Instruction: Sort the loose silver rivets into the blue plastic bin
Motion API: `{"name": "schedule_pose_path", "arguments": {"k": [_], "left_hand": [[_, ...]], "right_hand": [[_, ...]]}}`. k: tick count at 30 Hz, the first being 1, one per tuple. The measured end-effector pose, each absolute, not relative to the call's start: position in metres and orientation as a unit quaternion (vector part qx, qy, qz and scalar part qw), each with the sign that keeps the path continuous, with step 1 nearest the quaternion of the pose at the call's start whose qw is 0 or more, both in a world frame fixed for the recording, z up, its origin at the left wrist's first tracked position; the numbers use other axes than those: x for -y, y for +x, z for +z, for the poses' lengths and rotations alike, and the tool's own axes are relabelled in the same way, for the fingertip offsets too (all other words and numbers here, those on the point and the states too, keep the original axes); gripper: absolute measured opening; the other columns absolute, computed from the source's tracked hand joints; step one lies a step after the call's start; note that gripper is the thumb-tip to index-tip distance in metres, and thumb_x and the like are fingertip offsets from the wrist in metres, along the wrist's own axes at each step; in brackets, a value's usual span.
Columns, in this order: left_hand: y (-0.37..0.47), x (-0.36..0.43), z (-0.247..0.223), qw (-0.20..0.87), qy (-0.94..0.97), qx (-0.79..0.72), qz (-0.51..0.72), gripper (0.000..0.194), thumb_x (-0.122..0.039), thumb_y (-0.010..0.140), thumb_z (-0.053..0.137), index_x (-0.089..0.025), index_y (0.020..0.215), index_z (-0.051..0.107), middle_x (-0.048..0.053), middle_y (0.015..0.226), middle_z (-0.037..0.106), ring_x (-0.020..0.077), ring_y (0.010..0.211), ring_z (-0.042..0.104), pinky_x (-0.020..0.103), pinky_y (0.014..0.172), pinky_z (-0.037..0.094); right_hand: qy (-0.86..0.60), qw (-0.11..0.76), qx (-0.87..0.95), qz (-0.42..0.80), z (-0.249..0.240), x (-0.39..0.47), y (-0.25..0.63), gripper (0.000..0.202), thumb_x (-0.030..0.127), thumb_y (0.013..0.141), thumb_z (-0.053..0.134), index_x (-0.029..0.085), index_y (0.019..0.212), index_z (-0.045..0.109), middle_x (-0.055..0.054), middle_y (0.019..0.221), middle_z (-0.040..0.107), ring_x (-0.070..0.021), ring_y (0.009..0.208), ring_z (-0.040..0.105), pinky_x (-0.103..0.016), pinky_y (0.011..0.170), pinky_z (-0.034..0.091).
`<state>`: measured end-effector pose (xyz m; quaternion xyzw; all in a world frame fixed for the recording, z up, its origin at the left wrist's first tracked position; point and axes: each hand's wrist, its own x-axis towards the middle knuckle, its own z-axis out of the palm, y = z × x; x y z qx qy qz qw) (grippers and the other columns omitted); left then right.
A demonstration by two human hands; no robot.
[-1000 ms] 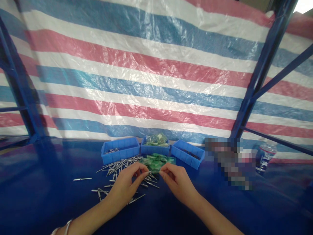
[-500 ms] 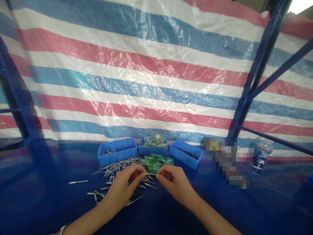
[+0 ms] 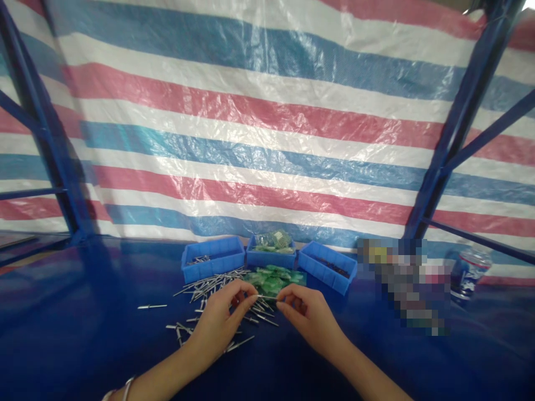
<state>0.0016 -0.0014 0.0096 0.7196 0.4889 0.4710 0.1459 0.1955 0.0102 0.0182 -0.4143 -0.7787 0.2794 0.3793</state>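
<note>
Both hands meet over the middle of the blue desk (image 3: 83,345). The left hand (image 3: 219,323) and the right hand (image 3: 307,317) each pinch one end of a single thin metal pin (image 3: 267,297), held level between them just above the surface; fingers are closed on it, thumb against forefinger on either side. Whether a smaller part sits on the pin cannot be told at this size. Directly below and to the left lies a loose pile of pins (image 3: 213,284), with one stray pin (image 3: 151,306) well apart from it. Just behind the hands lies a heap of small green bags (image 3: 273,278). Three blue trays stand along the striped tarpaulin (image 3: 251,122): the left tray (image 3: 213,259) holds a few pins, the middle tray (image 3: 271,256) filled bags, the right tray (image 3: 328,266) small dark pieces. Assessed risk: the grip is fingertip-only on a slim, smooth item, so a slip would drop it into the pile beneath, where it could not be told from the rest.
</note>
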Motion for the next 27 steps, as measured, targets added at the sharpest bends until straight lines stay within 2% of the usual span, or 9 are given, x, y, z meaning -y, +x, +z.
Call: {"name": "schedule_pose_path", "arguments": {"k": [9,20,27], "left_hand": [[0.0016,0.0013,0.007,0.157,0.705,-0.497,0.48,0.021,-0.037,0.078,0.054,-0.022,0.072,0.066,0.0,0.062,0.063,0.0157,0.056,0.055,0.026,0.056,0.045],[0.0038,0.0061,0.0066,0.17,0.712,-0.497,0.467,0.023,-0.039,0.079,0.053,-0.021,0.072,0.065,-0.001,0.06,0.06,0.0159,0.056,0.054,0.025,0.055,0.043],[0.005,0.0068,0.0073,0.175,0.711,-0.503,0.459,0.027,-0.043,0.079,0.052,-0.021,0.072,0.066,-0.001,0.06,0.059,0.0161,0.056,0.053,0.026,0.056,0.042]], "right_hand": [[-0.412,0.371,0.79,0.262,0.0126,-0.0121,0.1962,0.017,0.015,0.08,0.059,0.015,0.095,0.067,0.003,0.062,0.054,-0.0081,0.051,0.039,-0.02,0.051,0.031],[-0.387,0.419,0.793,0.216,0.0137,-0.0081,0.1951,0.011,0.016,0.082,0.06,0.015,0.082,0.071,0.001,0.062,0.055,-0.0079,0.05,0.039,-0.02,0.051,0.031],[-0.399,0.436,0.769,0.243,0.0117,-0.0094,0.1936,0.01,0.015,0.081,0.061,0.012,0.077,0.069,0.001,0.063,0.057,-0.0076,0.052,0.041,-0.019,0.05,0.029]]}}
